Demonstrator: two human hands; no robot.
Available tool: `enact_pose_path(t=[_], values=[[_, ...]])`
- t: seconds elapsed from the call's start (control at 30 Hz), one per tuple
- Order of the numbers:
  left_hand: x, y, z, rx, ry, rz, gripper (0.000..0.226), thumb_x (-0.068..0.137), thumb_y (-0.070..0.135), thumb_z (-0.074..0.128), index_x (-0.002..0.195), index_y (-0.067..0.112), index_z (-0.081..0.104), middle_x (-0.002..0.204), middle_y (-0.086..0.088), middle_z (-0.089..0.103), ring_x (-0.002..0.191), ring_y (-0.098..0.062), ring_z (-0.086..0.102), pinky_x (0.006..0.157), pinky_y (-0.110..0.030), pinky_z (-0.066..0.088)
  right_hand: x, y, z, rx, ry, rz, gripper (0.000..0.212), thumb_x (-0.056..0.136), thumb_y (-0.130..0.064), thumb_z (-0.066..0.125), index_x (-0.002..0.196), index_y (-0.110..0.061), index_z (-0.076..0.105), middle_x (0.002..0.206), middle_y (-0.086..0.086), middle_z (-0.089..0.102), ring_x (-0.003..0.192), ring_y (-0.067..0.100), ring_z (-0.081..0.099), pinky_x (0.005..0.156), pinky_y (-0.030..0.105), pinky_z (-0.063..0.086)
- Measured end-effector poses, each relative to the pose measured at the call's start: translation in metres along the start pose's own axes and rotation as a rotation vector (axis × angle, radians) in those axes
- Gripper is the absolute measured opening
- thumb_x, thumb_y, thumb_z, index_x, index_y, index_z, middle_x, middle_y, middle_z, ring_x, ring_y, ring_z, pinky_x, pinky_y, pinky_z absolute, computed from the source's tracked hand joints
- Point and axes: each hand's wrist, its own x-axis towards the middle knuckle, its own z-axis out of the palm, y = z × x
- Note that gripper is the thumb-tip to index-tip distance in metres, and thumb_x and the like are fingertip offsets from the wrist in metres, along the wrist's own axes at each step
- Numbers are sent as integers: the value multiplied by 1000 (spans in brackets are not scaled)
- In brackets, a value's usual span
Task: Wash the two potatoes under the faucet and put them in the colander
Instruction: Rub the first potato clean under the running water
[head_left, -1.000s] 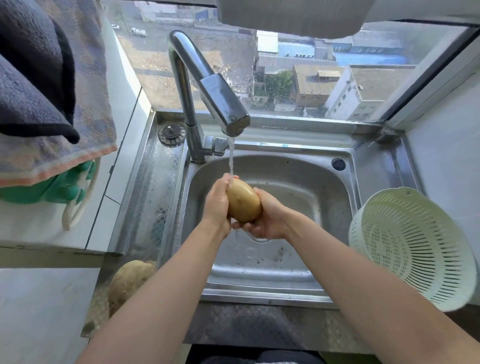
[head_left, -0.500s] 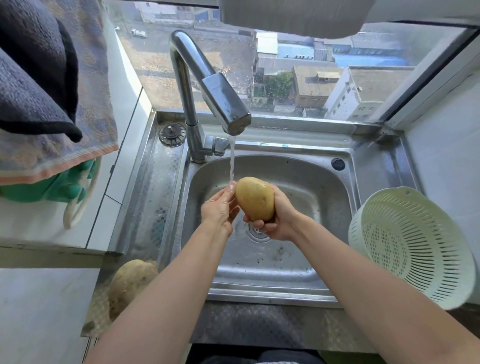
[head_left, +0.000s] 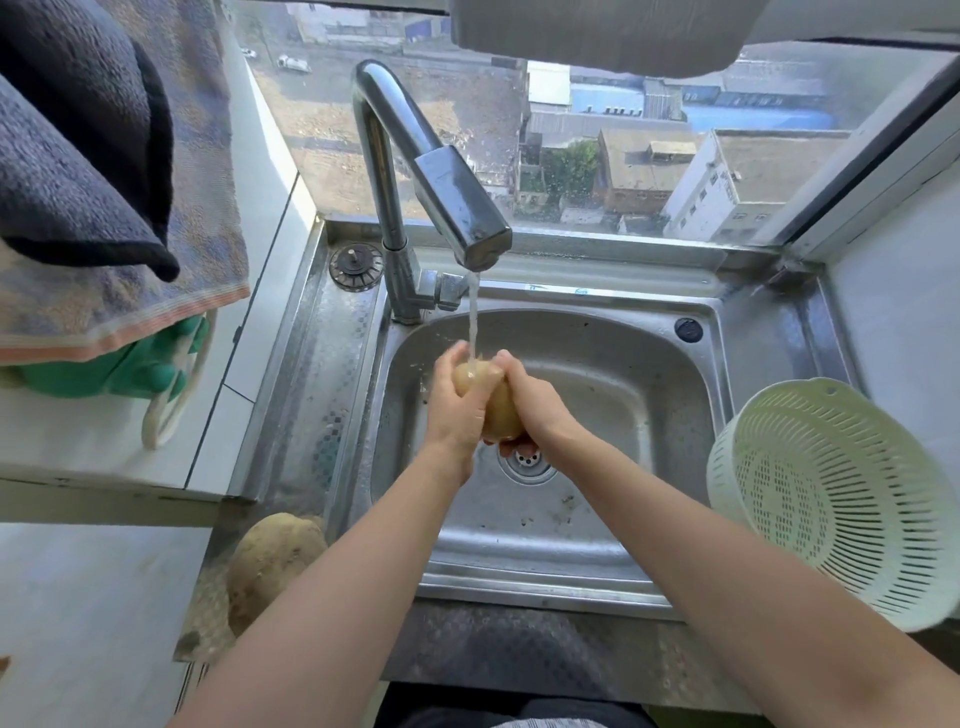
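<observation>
A yellow potato (head_left: 497, 410) is held upright over the steel sink (head_left: 613, 499), its top under the stream from the chrome faucet (head_left: 447, 192). My left hand (head_left: 457, 405) wraps its left side and my right hand (head_left: 535, 405) wraps its right side, both closed on it. A second, duller brown potato (head_left: 270, 561) lies on the counter at the sink's front left corner, partly behind my left forearm. The white plastic colander (head_left: 831, 499) stands tilted on the counter at the right, with nothing visible in it.
Towels (head_left: 104, 171) hang at the upper left over green rubber gloves (head_left: 130, 369). A sink plug (head_left: 356, 266) lies left of the faucet base. The drain (head_left: 527, 460) sits just below my hands. A window runs behind the sink.
My right hand brought the potato back left under the stream, and my left hand closed on it again. Both hands now clasp it.
</observation>
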Motion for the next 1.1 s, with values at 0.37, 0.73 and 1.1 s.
enact_pose_path(t=[0.37, 0.73, 1.1], values=[[5, 5, 8, 25, 97, -50, 26, 98, 36, 55, 110, 13, 58, 106, -7, 61, 107, -30, 62, 94, -50, 54, -8, 4, -3, -226, 188, -253, 57, 98, -52, 29, 106, -10, 66, 92, 9, 63, 58, 5, 52, 35, 6, 34], [15, 17, -4, -137, 86, -260, 23, 99, 28, 44, 105, 17, 64, 107, -12, 62, 88, -26, 58, 71, -39, 54, -10, 11, 4, -357, 271, -443, 48, 86, -60, 30, 78, -19, 53, 71, 5, 62, 70, 23, 56, 58, 26, 38], [17, 9, -10, -272, 13, -355, 50, 92, 52, 52, 120, 13, 63, 105, -14, 66, 85, -25, 67, 56, -33, 59, -5, -5, 11, -558, 299, -611, 46, 87, -63, 45, 110, -25, 60, 96, 2, 64, 88, 20, 57, 79, 35, 48]])
